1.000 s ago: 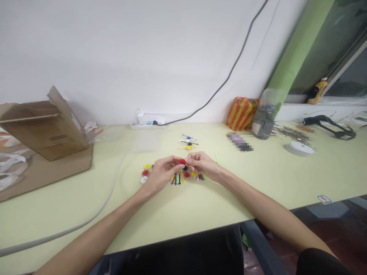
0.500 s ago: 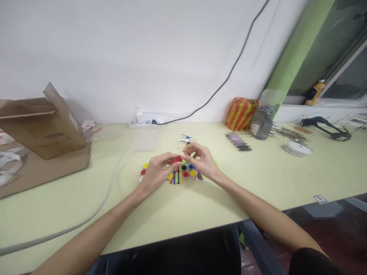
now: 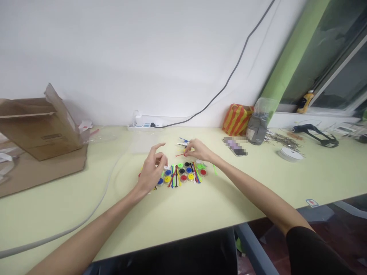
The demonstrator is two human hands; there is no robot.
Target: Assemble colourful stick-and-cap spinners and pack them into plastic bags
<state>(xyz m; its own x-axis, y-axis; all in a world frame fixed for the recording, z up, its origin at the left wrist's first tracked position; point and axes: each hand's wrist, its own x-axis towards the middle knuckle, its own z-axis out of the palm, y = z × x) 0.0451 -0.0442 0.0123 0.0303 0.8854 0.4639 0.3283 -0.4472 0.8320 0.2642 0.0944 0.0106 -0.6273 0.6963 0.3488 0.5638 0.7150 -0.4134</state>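
My right hand (image 3: 197, 151) has its grip closed on a red arrow (image 3: 180, 155), pinched between thumb and fingertips near the arrow's right end. The arrow lies in front of the far spinners, beyond the main cluster of parts; whether it touches the tabletop (image 3: 160, 221) I cannot tell. Its long axis runs nearly level from side to side, the free end pointing out to my left and dipping slightly towards me. The shape of that tip is too small to make out, and my fingers hide the other end.

Just past my fingertips, the blue spinner (image 3: 186, 141) has its long axis sideways too, slanting a little down to the right; the white spinner (image 3: 181, 144) sits close in front of it.

My left hand (image 3: 152, 168) is half open, index finger raised and pointing right, the others curled, with nothing visible in its grip. Beside it are the blue disc (image 3: 168, 172) and the yellow disc (image 3: 167, 179). Next to those, the left arrow bundle (image 3: 176, 177) points lengthwise towards me, its red one slanting down-left. The right arrow bundle (image 3: 195, 173) slants down-right, and the lone green arrow (image 3: 215, 170) leans the same way.
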